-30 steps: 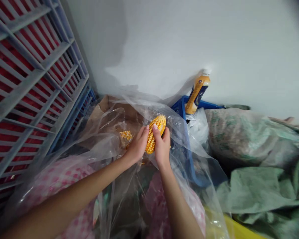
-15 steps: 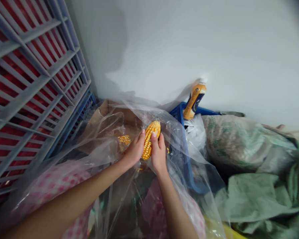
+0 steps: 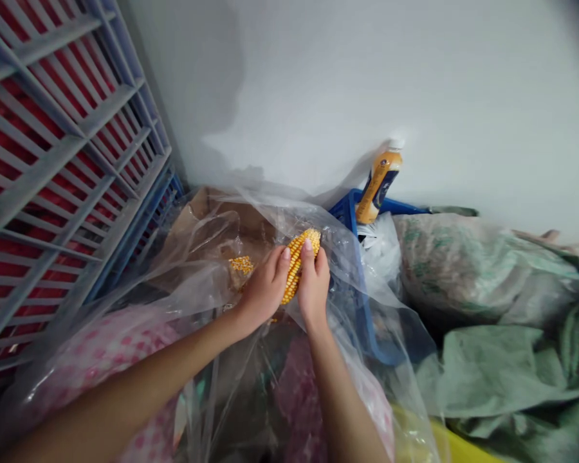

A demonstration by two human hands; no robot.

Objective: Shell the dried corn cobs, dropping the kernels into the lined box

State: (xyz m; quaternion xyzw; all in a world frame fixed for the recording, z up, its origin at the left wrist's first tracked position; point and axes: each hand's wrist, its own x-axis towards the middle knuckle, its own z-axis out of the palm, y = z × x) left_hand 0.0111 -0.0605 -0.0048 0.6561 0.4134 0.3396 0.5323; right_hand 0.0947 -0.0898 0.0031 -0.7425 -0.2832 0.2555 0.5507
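A yellow ear of corn (image 3: pixel 296 265) is held tilted between both hands, its upper end leaning right. My left hand (image 3: pixel 265 289) grips its left side, the thumb lying along the kernels. On the other side my right hand (image 3: pixel 314 283) is closed round it, with the thumb pressed on the upper kernels. Beneath them spreads a clear plastic bag (image 3: pixel 197 283), draped over a cardboard box (image 3: pixel 195 222). A small heap of loose corn kernels (image 3: pixel 241 264) lies in the bag, left of the hands. The fingers behind the ear are hidden.
Stacked plastic crates (image 3: pixel 77 161) rise at the left. To the right, an orange bottle (image 3: pixel 380 183) leans against the white wall (image 3: pixel 294 83) above a blue basket (image 3: pixel 364 321). Woven sacks (image 3: pixel 482 270) lie further right. Pink checked cloth (image 3: pixel 110 347) shows through the plastic near me.
Both hands have shifted slightly right with the ear of corn, which leans a bit more to the right. My left hand has turned further over its side.
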